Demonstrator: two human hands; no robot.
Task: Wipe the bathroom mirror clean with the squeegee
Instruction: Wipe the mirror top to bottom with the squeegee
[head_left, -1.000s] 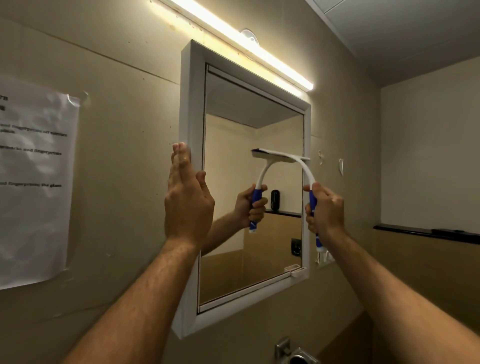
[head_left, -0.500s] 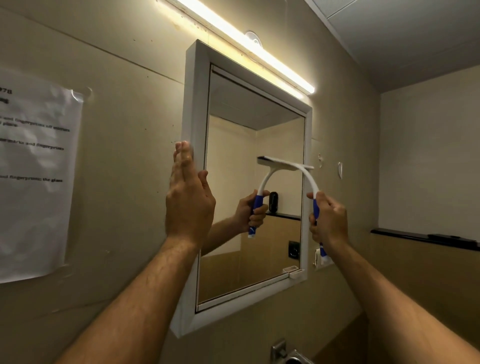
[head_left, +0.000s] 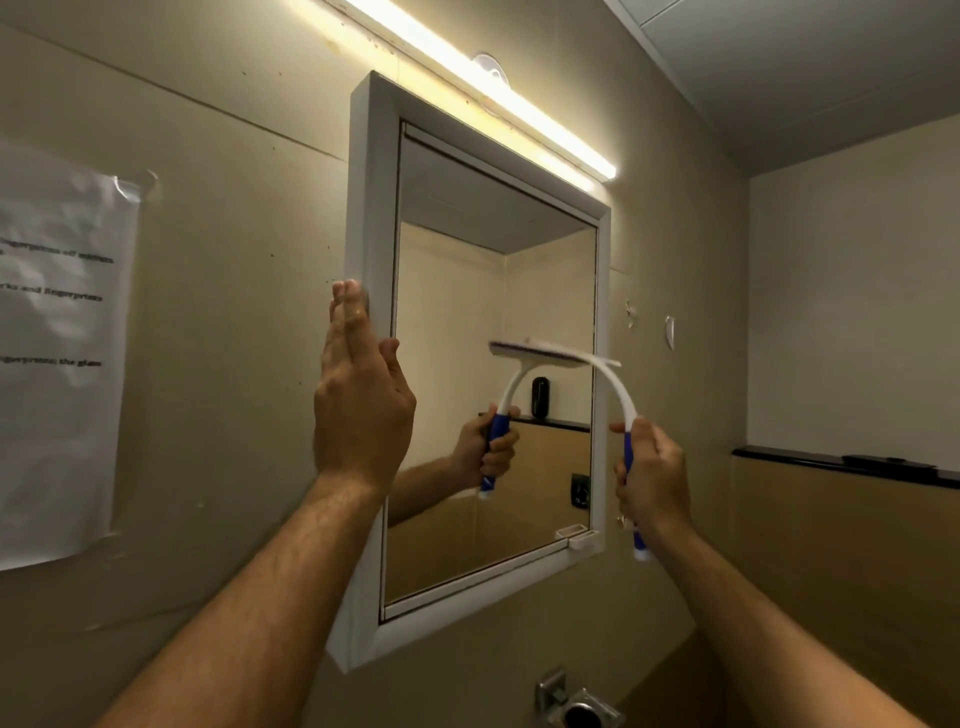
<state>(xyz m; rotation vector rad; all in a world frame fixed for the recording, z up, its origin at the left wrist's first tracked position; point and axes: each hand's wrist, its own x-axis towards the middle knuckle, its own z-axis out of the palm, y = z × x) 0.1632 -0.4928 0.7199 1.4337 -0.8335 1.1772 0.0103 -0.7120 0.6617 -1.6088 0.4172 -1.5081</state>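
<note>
We saw the mirror (head_left: 467, 415) as smooth, glossy glass in a matt white frame (head_left: 371, 208). The squeegee (head_left: 621, 395) looked like smooth white and blue plastic. The sheet (head_left: 57, 338) was crinkled paper; the fixture (head_left: 576, 706) shone like metal.

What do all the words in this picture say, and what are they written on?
Paper sheet taped to the wall, all lines blurred and cut off at the left:
"...gerprints off..." – rest unreadable
"...rks and fingerprints"
"...gerprints the glass"
Squeegee, mirror frame: no writing visible.
</note>
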